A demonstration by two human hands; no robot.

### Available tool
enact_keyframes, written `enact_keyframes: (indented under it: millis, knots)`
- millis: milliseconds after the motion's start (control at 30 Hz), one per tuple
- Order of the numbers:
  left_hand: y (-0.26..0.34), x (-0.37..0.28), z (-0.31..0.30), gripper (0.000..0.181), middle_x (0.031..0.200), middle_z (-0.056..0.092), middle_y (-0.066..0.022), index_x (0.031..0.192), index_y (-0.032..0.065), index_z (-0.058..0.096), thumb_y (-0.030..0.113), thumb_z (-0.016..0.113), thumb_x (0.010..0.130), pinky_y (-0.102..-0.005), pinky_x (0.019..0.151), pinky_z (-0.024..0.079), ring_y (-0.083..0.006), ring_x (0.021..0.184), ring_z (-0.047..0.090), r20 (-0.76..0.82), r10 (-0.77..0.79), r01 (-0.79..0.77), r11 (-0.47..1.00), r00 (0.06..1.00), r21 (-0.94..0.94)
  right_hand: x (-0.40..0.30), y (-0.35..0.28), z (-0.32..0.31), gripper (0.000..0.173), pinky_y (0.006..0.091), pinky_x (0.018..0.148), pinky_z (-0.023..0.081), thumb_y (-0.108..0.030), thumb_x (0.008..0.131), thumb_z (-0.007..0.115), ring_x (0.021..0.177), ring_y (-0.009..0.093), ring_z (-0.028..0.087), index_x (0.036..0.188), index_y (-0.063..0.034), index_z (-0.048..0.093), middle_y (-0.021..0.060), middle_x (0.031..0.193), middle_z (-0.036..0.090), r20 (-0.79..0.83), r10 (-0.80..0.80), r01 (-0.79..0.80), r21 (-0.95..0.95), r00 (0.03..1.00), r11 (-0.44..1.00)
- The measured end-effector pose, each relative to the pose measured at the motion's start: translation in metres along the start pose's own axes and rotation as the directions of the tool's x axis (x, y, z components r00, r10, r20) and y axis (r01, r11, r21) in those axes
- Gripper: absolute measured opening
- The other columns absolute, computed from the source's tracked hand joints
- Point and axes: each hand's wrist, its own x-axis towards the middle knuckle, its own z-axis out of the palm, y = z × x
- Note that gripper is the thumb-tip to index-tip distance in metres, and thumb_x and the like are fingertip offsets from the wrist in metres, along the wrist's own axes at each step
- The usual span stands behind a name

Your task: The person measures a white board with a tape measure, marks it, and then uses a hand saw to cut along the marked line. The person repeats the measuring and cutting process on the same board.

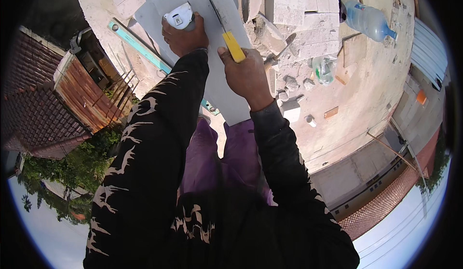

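Note:
My right hand (247, 73) grips the yellow handle (234, 47) of a hand saw. Its dark, thin blade (213, 6) runs away from me over a long pale grey lightweight concrete block (228, 91), seen nearly edge-on. Whether the teeth sit in a cut, I cannot tell. To the left, my left hand (186, 39) is over the same block. A white rounded case (179, 16) with a small square panel, perhaps a tape measure, is between its thumb and fingers. The block's near end meets my purple trousers (238, 149).
A turquoise spirit level (139, 46) passes diagonally under the block. Right of it are stacked white blocks (285, 3), broken chunks (291, 83), a plastic bag (323, 70) and a large water bottle (369, 21). Tiled roofs (36, 109) lie below to the left, beyond the concrete edge.

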Motion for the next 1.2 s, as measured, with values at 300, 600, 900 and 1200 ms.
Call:
enact_keyframes:
  millis: [300,600,900,1200]
  knots:
    - [-0.002,0.010,0.000,0.098,0.138,0.047,-0.0263,0.150,0.0006,0.031,0.049,0.078,0.079,-0.0572,0.103,0.048,-0.0464,0.126,0.051,-0.008,0.014,-0.014,1.000,1.000,-0.020,-0.137,0.004,-0.082,0.031,0.0369,0.054,0.046,-0.022,0.099,0.072,0.055,0.017,0.061,0.081,0.0031,0.067,0.0115,0.062,0.062,0.218,0.183,-0.217,0.147,0.959,0.965]
    - [-0.001,0.003,0.003,0.109,0.139,0.047,-0.0250,0.154,-0.0015,0.026,0.057,0.078,0.078,-0.0558,0.102,0.049,-0.0428,0.129,0.052,0.045,-0.005,0.006,1.000,0.999,-0.016,-0.042,0.006,-0.030,0.038,0.0424,0.054,0.045,-0.026,0.099,0.072,0.052,0.032,0.060,0.078,0.0056,0.064,0.0191,0.060,0.058,0.163,0.121,-0.147,0.160,0.979,0.976]
    - [0.002,0.004,-0.003,0.109,0.135,0.048,-0.0252,0.153,0.0000,0.026,0.057,0.079,0.077,-0.0565,0.100,0.050,-0.0428,0.125,0.054,0.025,-0.022,0.023,0.998,0.999,-0.053,-0.062,0.008,-0.046,0.042,0.0375,0.051,0.040,-0.027,0.101,0.069,0.049,0.020,0.047,0.074,0.0043,0.063,0.0119,0.056,0.052,0.191,0.184,-0.209,0.121,0.964,0.970]
    - [0.004,0.010,-0.008,0.100,0.148,0.045,-0.0348,0.152,-0.0113,0.032,0.048,0.074,0.083,-0.0499,0.119,0.034,-0.0453,0.142,0.041,-0.016,-0.038,0.038,0.999,0.999,-0.035,-0.154,0.041,-0.058,0.038,0.0350,0.051,0.041,-0.024,0.101,0.071,0.049,0.017,0.049,0.076,0.0029,0.062,0.0092,0.055,0.053,0.112,0.078,-0.098,0.185,0.991,0.978]
